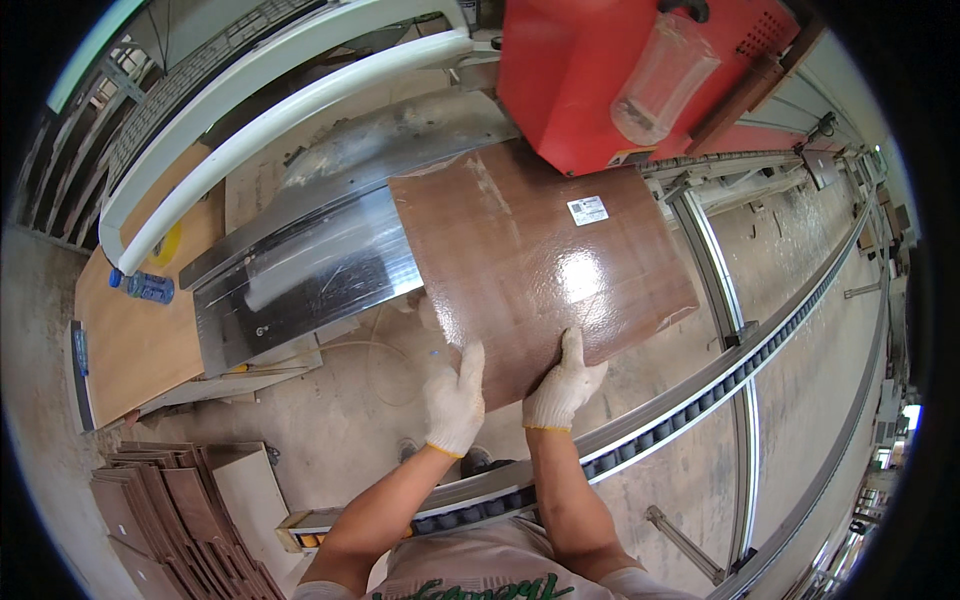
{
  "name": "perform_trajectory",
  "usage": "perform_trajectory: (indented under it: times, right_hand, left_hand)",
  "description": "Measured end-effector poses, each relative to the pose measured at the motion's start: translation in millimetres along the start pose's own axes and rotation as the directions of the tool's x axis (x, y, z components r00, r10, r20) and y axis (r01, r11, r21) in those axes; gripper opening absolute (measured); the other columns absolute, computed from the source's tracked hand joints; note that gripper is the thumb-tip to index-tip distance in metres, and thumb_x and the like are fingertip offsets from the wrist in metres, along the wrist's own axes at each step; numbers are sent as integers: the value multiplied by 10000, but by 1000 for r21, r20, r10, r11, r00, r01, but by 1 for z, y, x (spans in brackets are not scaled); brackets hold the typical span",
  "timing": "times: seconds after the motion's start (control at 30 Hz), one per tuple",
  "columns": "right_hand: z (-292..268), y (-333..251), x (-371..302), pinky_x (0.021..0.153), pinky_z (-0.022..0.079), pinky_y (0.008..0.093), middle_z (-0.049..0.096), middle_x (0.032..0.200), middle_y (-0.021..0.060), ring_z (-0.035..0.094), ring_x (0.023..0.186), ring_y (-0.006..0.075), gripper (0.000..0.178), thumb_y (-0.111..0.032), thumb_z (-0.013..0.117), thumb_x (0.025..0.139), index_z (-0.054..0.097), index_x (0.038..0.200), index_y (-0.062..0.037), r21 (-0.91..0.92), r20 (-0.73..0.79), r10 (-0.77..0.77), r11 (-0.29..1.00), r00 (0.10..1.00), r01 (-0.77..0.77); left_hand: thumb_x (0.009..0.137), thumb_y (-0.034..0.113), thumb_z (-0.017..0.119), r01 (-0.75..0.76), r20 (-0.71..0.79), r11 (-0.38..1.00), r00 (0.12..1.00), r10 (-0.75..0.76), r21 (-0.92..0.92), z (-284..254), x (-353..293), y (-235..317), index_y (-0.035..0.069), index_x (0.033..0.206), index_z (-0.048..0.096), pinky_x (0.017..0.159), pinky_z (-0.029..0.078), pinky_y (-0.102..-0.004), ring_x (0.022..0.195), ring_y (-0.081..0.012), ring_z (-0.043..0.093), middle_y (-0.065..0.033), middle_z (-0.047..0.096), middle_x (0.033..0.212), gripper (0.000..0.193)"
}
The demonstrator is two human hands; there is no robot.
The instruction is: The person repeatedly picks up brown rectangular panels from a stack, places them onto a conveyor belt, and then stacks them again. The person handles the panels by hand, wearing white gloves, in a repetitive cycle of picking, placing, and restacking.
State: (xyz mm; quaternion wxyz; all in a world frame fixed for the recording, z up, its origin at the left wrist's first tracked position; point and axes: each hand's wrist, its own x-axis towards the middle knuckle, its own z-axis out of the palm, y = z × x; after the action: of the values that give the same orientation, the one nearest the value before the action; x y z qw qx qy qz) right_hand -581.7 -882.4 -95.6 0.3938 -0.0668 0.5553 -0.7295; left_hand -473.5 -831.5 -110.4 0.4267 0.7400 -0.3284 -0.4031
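Observation:
A brown wood-grain panel (500, 250), wrapped in glossy clear film with a white label near its far edge, lies tilted before me. Its far left part rests over a metal machine bed (320, 270). My left hand (456, 405), in a white knitted glove, grips the near left corner with the thumb on top. My right hand (563, 390), gloved the same way, holds the near edge, thumb pressed on the top face. The fingers of both hands are hidden under the panel. Its far edge reaches below a red machine housing (580, 80).
A roller rail (690, 415) runs between my body and the panel. On the left, a wooden tabletop (140, 340) bears a plastic bottle (148, 287) and yellow tape (168, 245). Brown panels (180, 510) stand stacked at lower left. A white curved guard bar (300, 110) arches over the machine.

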Motion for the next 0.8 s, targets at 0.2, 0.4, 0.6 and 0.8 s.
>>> perform_trajectory:
  times: [0.2,0.4,0.6,0.8]
  right_hand:
    - [-2,-43,66,1090,525,437,652,1410,190,656,1222,302,500,-39,698,1004,553,1472,61,5,13,17,1000,1000,-17]
    - [-11,-37,84,1016,581,447,637,1412,231,690,1159,312,570,-77,739,986,513,1477,103,-263,5,-59,963,998,58]
    - [-17,-45,148,922,609,441,673,1332,262,712,1099,305,481,-11,723,947,564,1354,188,74,77,-117,991,990,111]
    - [-51,-32,283,943,568,431,725,1248,151,698,1057,280,442,-77,763,912,691,1280,157,-23,137,-214,975,967,219]
  left_hand:
    - [1025,703,600,32,27,998,999,-33,55,68,0,30,-119,773,683,747,489,-516,726,-368,648,-318,632,708,864]
    - [1051,715,488,-142,189,965,977,101,221,132,23,53,-77,843,747,818,529,-585,900,-533,712,-348,714,851,858]
    - [1060,632,534,-715,644,584,661,386,384,116,36,102,-53,846,745,827,558,-584,897,-517,723,-329,733,899,747]
    - [1053,511,681,-514,402,847,810,426,138,-54,-18,64,-28,963,761,705,575,-416,662,-195,721,-148,706,742,552]
